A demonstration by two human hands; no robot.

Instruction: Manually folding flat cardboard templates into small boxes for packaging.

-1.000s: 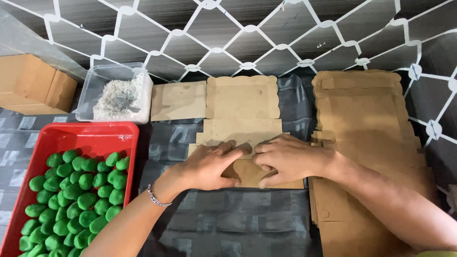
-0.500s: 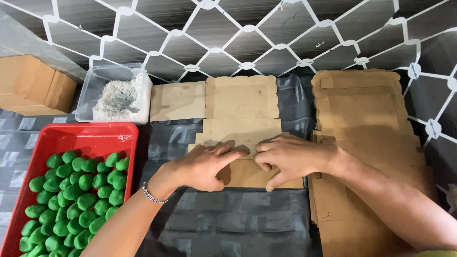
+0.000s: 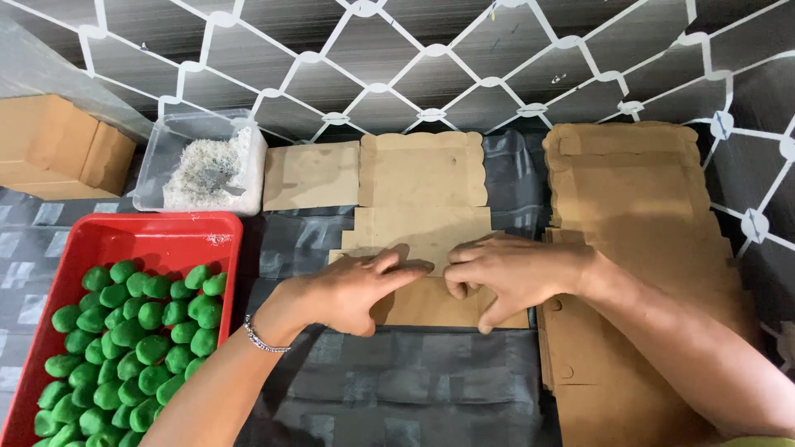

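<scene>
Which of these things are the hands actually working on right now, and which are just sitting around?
In use:
- flat cardboard box blank, pressed by the left hand and right hand

Lying about:
- stack of cardboard blanks, right of the hands
- red tray of green balls
- clear tub of white shreds
- closed cardboard box, far left
- loose cardboard piece
</scene>
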